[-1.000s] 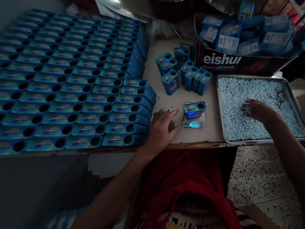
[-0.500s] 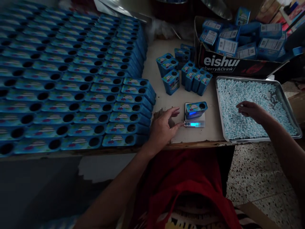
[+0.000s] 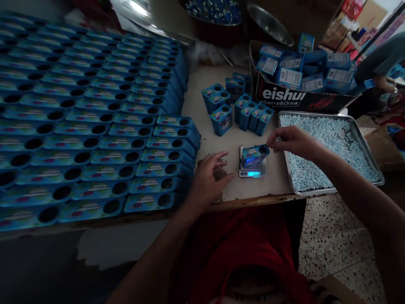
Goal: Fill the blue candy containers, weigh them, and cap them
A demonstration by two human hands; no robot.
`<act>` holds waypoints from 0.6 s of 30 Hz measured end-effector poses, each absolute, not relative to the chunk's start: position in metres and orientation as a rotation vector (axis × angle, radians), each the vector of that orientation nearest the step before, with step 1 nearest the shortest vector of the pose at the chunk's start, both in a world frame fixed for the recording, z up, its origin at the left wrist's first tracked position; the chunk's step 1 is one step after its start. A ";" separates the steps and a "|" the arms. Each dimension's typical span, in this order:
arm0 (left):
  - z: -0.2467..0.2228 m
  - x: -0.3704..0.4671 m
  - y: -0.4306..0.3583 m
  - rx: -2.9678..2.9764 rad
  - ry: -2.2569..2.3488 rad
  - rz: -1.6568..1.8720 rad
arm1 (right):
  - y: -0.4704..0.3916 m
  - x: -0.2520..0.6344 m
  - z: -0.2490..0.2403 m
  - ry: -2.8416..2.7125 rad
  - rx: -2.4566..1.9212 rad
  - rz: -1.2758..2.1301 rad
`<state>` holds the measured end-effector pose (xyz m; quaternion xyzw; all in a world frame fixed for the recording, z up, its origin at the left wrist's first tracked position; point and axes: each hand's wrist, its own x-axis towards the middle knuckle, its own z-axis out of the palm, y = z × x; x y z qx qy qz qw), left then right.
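A blue box with a round hole in its top [image 3: 255,155] sits on a small scale [image 3: 244,173] with a lit display. Just left of the scale is my left hand [image 3: 210,177], fingers apart and holding nothing. My right hand [image 3: 289,141] is at the box's right end, near the hole, its fingertips pinched on something small and pale that I cannot make out. To the right, a metal tray [image 3: 292,185] holds a layer of pale blue and white pieces.
Rows of blue boxes [image 3: 110,156] fill the table's left side. Several blue boxes [image 3: 221,118] stand behind the scale. A black carton [image 3: 281,95] of blue boxes is behind the tray. A co-worker's arm [image 3: 384,82] shows at the far right.
My right hand has moved left from over the tray to beside the box on the scale. My left hand stays beside the scale. The view has shifted slightly.
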<state>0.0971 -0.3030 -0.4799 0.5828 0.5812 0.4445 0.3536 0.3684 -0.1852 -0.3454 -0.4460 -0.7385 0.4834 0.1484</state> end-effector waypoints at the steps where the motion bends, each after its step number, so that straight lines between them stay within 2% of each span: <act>1: -0.479 0.095 -0.304 1.509 1.512 1.152 | -0.187 0.359 -0.340 -2.264 -1.268 1.235; 4: -0.480 0.090 -0.306 1.525 1.518 1.162 | -0.193 0.341 -0.330 -2.574 -1.220 0.838; 8: -0.482 0.085 -0.307 1.551 1.496 1.136 | -0.198 0.335 -0.333 -2.730 -1.208 0.634; 14: -0.478 0.086 -0.307 1.573 1.456 1.145 | -0.197 0.333 -0.342 -2.651 -1.317 0.597; 18: -0.474 0.087 -0.313 1.576 1.475 1.134 | -0.190 0.335 -0.340 -2.505 -1.315 0.760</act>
